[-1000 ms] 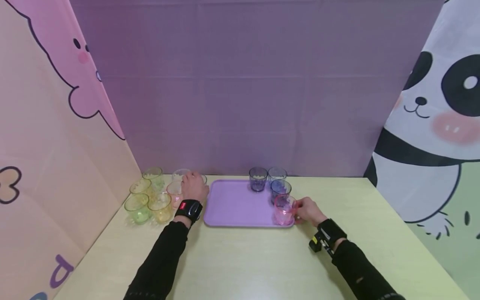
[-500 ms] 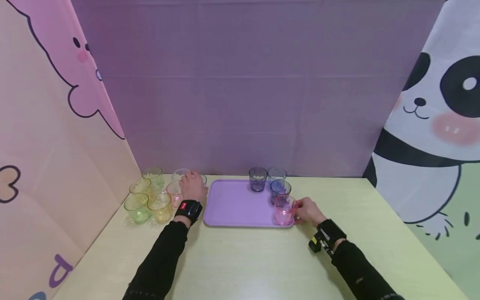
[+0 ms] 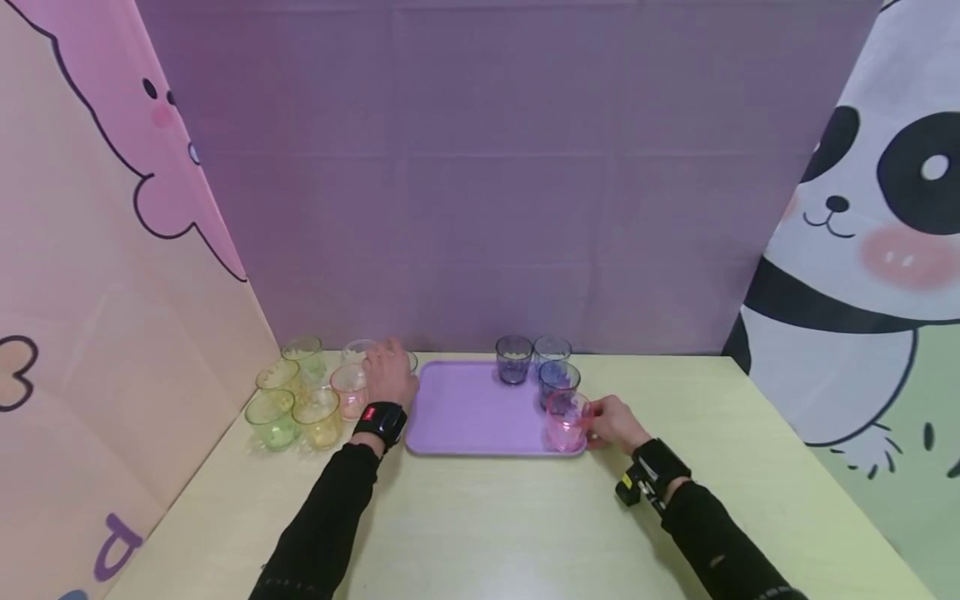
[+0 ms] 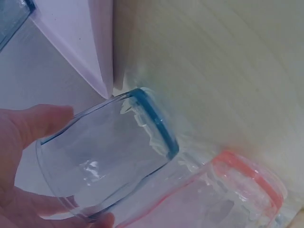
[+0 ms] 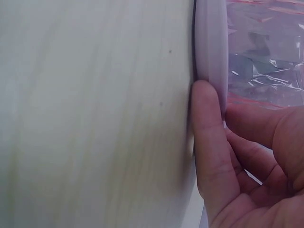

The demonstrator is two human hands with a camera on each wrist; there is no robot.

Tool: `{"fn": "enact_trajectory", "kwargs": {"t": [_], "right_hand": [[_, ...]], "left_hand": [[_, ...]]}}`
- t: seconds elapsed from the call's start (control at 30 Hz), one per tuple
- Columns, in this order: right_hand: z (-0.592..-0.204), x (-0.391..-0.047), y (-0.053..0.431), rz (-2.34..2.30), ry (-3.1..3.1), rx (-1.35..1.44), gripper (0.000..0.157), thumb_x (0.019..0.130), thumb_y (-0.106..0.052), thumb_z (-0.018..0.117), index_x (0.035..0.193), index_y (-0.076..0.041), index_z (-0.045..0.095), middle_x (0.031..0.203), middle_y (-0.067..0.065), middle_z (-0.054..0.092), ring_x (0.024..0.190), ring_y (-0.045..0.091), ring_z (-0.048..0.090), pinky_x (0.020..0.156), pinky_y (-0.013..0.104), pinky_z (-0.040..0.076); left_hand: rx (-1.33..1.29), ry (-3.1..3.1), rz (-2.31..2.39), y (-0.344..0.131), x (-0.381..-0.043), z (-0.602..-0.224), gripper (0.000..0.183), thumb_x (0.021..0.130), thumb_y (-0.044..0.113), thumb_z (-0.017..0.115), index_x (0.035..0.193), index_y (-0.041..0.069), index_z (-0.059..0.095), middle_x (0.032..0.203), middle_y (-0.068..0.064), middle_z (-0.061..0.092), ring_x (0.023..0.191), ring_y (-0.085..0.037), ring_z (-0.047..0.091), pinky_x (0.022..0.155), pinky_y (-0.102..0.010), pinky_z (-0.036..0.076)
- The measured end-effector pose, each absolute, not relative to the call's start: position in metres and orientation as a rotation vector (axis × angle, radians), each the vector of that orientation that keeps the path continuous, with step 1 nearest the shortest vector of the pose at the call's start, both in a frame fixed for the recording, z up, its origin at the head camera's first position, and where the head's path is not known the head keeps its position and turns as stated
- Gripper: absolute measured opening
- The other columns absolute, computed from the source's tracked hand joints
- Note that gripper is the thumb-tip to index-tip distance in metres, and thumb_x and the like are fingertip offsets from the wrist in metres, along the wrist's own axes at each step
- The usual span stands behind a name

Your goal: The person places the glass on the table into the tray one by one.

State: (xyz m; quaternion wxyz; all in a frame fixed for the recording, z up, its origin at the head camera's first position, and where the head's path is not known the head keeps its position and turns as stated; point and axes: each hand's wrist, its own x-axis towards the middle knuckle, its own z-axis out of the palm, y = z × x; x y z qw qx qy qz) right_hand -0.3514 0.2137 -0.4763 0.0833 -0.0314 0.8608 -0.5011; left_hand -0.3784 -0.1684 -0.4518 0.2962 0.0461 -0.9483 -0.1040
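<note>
My left hand (image 3: 390, 375) grips a clear, blue-tinted drinking glass (image 4: 109, 152), thumb on one side and fingers on the other near its rim. In the head view that hand hides most of the glass, just left of the purple tray (image 3: 465, 417). A pinkish glass (image 4: 204, 204) stands close beside it. At the tray's near right corner, my right hand (image 3: 617, 422) pinches the tray's edge, index finger along the outside and thumb at the rim. Right by the thumb, a pink glass (image 3: 567, 427) stands on the tray.
Several green and yellow glasses (image 3: 317, 419) stand at the table's left, with a clear glass (image 3: 356, 350) behind. On the tray's right side are a dark grey glass (image 3: 513, 362), a pale bluish glass (image 3: 552, 348) and a blue glass (image 3: 558, 385). A purple backdrop (image 3: 480, 183) borders the table.
My left hand and its glass have shifted very slightly right, towards the tray. The right hand and the glasses on the tray stay where they were.
</note>
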Motion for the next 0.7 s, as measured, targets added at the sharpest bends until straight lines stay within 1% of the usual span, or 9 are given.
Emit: {"fn": "enact_trajectory", "kwargs": {"t": [0.1, 0.17, 0.23, 0.27, 0.4, 0.5, 0.6, 0.7], "right_hand": [[-0.477, -0.352, 0.213, -1.49, 2.563, -0.088, 0.014, 0.078, 0.006, 0.059, 0.092, 0.009, 0.064, 0.078, 0.014, 0.063, 0.063, 0.021, 0.063, 0.056, 0.034, 0.055], [-0.476, -0.352, 0.214, -1.492, 2.556, -0.089, 0.015, 0.078, 0.006, 0.06, 0.092, 0.009, 0.064, 0.078, 0.014, 0.064, 0.063, 0.021, 0.063, 0.057, 0.034, 0.055], [-0.476, -0.353, 0.214, -1.494, 2.554, -0.085, 0.015, 0.078, 0.006, 0.06, 0.093, 0.009, 0.064, 0.078, 0.014, 0.064, 0.063, 0.021, 0.063, 0.057, 0.034, 0.055], [-0.476, -0.353, 0.214, -1.495, 2.553, -0.084, 0.015, 0.078, 0.006, 0.06, 0.093, 0.009, 0.064, 0.078, 0.014, 0.064, 0.063, 0.021, 0.063, 0.056, 0.034, 0.055], [-0.475, -0.353, 0.216, -1.499, 2.549, -0.086, 0.015, 0.078, 0.006, 0.06, 0.093, 0.01, 0.064, 0.078, 0.015, 0.064, 0.063, 0.022, 0.063, 0.056, 0.034, 0.055], [-0.474, -0.352, 0.215, -1.491, 2.549, -0.085, 0.015, 0.078, 0.007, 0.059, 0.092, 0.01, 0.064, 0.079, 0.016, 0.064, 0.063, 0.022, 0.063, 0.056, 0.034, 0.055], [-0.474, -0.352, 0.215, -1.481, 2.558, -0.073, 0.014, 0.078, 0.007, 0.059, 0.091, 0.009, 0.064, 0.078, 0.015, 0.064, 0.062, 0.022, 0.063, 0.056, 0.034, 0.055], [-0.474, -0.352, 0.214, -1.477, 2.561, -0.06, 0.014, 0.079, 0.006, 0.059, 0.091, 0.009, 0.064, 0.079, 0.014, 0.064, 0.063, 0.022, 0.063, 0.056, 0.034, 0.055]], "left_hand": [[0.118, -2.517, -0.303, -0.166, -0.378, -0.449, 0.053, 0.069, 0.014, 0.066, 0.112, -0.01, 0.047, 0.102, -0.028, 0.052, 0.094, -0.042, 0.044, 0.081, -0.049, 0.036], [0.111, -2.503, -0.312, -0.163, -0.377, -0.445, 0.048, 0.068, 0.016, 0.067, 0.105, -0.009, 0.049, 0.097, -0.025, 0.053, 0.092, -0.041, 0.044, 0.079, -0.048, 0.036], [0.096, -2.492, -0.331, -0.16, -0.377, -0.439, 0.047, 0.067, 0.018, 0.069, 0.101, -0.008, 0.05, 0.095, -0.024, 0.052, 0.091, -0.04, 0.044, 0.079, -0.048, 0.036], [0.086, -2.49, -0.338, -0.158, -0.377, -0.437, 0.049, 0.066, 0.02, 0.07, 0.101, -0.008, 0.05, 0.095, -0.024, 0.051, 0.091, -0.039, 0.044, 0.079, -0.048, 0.037], [0.043, -2.528, -0.537, -0.148, -0.376, -0.429, 0.069, 0.064, 0.026, 0.075, 0.114, -0.012, 0.045, 0.107, -0.025, 0.045, 0.095, -0.039, 0.047, 0.084, -0.046, 0.042], [0.026, -2.573, -0.737, -0.138, -0.374, -0.427, 0.077, 0.064, 0.027, 0.075, 0.121, -0.012, 0.041, 0.116, -0.025, 0.04, 0.098, -0.037, 0.051, 0.083, -0.044, 0.046], [0.016, -2.616, -0.877, -0.127, -0.371, -0.427, 0.077, 0.065, 0.032, 0.075, 0.121, -0.011, 0.042, 0.119, -0.024, 0.042, 0.1, -0.037, 0.052, 0.085, -0.043, 0.046], [0.045, -2.647, -0.989, -0.116, -0.369, -0.429, 0.08, 0.062, 0.038, 0.08, 0.118, -0.008, 0.046, 0.114, -0.024, 0.051, 0.1, -0.037, 0.053, 0.084, -0.043, 0.047]]}}
